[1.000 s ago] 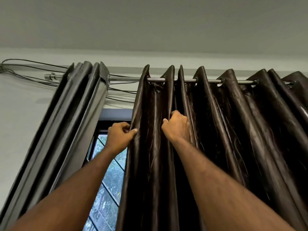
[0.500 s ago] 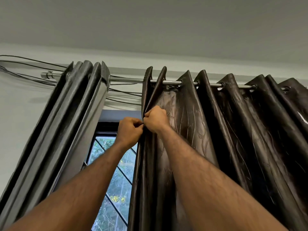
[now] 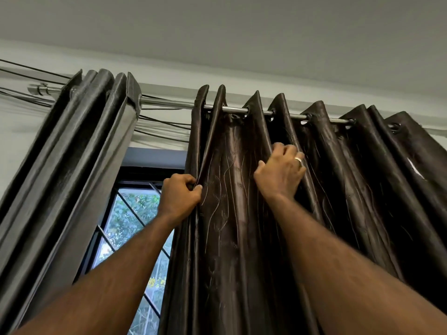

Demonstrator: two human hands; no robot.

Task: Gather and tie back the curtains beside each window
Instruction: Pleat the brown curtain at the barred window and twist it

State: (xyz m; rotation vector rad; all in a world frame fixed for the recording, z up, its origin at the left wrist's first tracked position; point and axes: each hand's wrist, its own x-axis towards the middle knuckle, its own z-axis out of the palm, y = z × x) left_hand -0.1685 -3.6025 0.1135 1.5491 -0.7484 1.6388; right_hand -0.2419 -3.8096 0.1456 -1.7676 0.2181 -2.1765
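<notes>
A dark brown eyelet curtain hangs in pleats from a metal rod and covers the right side of the window. My left hand grips the curtain's gathered left edge folds just below the rod. My right hand, with a ring on one finger, reaches to a pleat further right, its fingers hooked over that fold's ridge. A second curtain, greyer in this light, hangs bunched in tight folds at the rod's left end.
Between the two curtains shows a dark-framed window with diagonal bars and green leaves outside. Several black cables run along the wall behind the rod. The ceiling lies close above.
My right hand let go of the folds next to my left hand and moved right to another pleat. My left hand keeps its grip on the curtain's edge folds.
</notes>
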